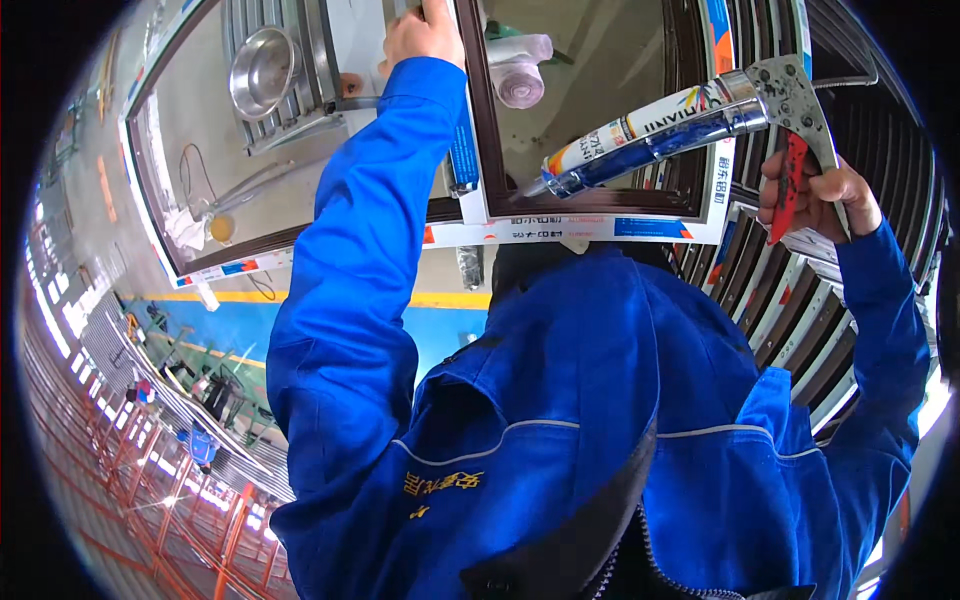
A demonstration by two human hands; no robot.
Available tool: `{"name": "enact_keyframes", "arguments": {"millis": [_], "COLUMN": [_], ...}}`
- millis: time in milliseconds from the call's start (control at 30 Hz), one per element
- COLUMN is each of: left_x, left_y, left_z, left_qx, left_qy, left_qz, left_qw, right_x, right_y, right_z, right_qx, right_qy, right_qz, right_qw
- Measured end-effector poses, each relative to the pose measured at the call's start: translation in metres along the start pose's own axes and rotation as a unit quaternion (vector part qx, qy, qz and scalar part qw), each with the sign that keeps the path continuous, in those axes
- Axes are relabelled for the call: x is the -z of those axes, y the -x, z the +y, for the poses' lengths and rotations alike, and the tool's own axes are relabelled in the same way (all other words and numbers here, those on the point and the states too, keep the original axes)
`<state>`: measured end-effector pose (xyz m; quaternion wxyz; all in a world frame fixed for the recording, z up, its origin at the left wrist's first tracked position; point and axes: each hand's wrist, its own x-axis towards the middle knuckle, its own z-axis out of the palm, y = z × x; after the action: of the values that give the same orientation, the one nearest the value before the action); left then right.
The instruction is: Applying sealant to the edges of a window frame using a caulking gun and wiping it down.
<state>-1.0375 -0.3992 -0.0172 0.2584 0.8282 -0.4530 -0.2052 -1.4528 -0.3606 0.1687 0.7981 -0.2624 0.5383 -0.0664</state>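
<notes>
My right hand [822, 197] is wrapped round the grip and red trigger of a caulking gun [690, 130], held tilted. A white printed sealant tube [640, 118] lies in its blue cradle. The nozzle tip points down-left, close to the inner lower corner of a dark brown window frame [600, 207]; whether it touches cannot be made out. White printed protective film covers the frame's outer faces. My left hand [425, 40] is closed on the frame's middle upright, its fingertips partly cut off by the upper picture edge.
Through the frame's openings show a metal bowl [264, 73] on a slatted rack, a wrapped roll [522, 80] and a yellow round thing [221, 229]. Stacked dark and white profiles [790, 310] stand at right. Orange metal racks [235, 520] and a distant person in blue [201, 446] are at lower left.
</notes>
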Motion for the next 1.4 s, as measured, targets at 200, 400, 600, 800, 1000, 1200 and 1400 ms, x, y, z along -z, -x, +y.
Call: {"name": "enact_keyframes", "arguments": {"millis": [200,400,600,800,1000,1200,1400], "left_x": [0.005,0.011,0.007,0.009,0.007,0.005,0.004], "left_y": [0.005,0.007,0.007,0.008,0.008,0.004,0.005], "left_z": [0.009,0.016,0.014,0.017,0.016,0.009,0.007], "left_qx": [0.038,0.064,0.049,0.053,0.026,-0.012,-0.016], "left_qy": [-0.059,-0.059,-0.079,-0.114,-0.095,-0.088,-0.077], "left_qz": [-0.004,-0.023,0.015,0.000,0.012,0.021,0.027], "left_qw": [0.998,0.996,0.996,0.992,0.995,0.996,0.997], "right_x": [0.011,0.022,0.025,0.038,0.053,0.053,0.046], "right_y": [-0.017,-0.039,-0.054,-0.065,-0.076,-0.074,-0.072], "right_z": [0.000,0.003,0.011,0.025,0.034,0.034,0.029], "right_qx": [-0.016,-0.049,-0.061,-0.024,-0.003,-0.016,-0.015], "right_qy": [0.010,-0.037,-0.069,-0.062,-0.071,-0.088,-0.082], "right_qz": [-0.003,-0.050,-0.072,-0.088,-0.174,-0.153,-0.133], "right_qw": [1.000,0.997,0.993,0.994,0.982,0.984,0.988]}}
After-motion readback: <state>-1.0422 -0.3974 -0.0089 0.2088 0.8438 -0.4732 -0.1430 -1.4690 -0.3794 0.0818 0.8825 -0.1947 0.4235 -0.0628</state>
